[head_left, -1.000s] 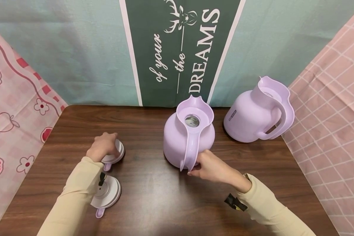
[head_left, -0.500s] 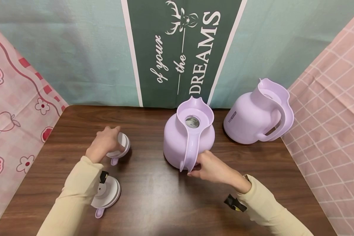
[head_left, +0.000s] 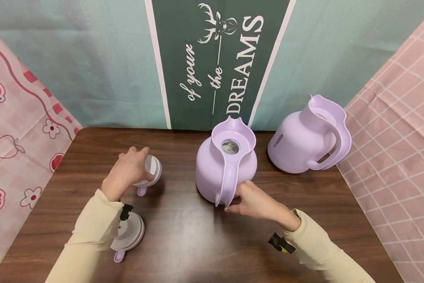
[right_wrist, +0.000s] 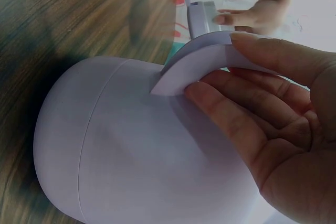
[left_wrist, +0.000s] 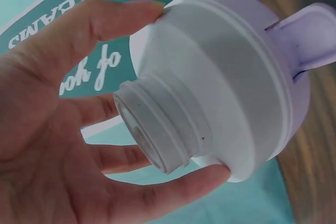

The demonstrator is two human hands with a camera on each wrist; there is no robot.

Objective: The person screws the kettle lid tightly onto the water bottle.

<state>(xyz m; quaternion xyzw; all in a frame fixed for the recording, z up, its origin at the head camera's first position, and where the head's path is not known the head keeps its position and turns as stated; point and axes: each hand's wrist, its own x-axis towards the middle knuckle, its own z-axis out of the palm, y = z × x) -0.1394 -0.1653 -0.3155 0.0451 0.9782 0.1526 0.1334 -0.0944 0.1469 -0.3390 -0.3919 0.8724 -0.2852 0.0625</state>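
Observation:
A white, lilac-rimmed jug lid [left_wrist: 215, 82] with a threaded neck and a small lilac tab is held by my left hand [head_left: 128, 169], raised a little above the table at the left. In the left wrist view the thumb and fingertips grip its edge, and the neck faces the palm. My right hand [head_left: 252, 199] pinches the lower end of the handle [right_wrist: 199, 66] of a lilac vacuum jug [head_left: 212, 173]. That jug stands upright, its round mouth uncovered. Below my left hand a second lid [head_left: 132, 234] lies on the table, partly hidden by the sleeve.
Another lilac jug [head_left: 293, 141], also without a lid, stands at the back right by the pink grid cloth [head_left: 395, 125]. Behind the brown wooden table [head_left: 187, 232] hangs a green cloth [head_left: 109, 78] with printed words. A fruit-patterned cloth [head_left: 24, 157] borders the left side.
My left hand has lifted the lid off the table and carried it to the right and slightly toward the back. The right hand and both jugs stay in place.

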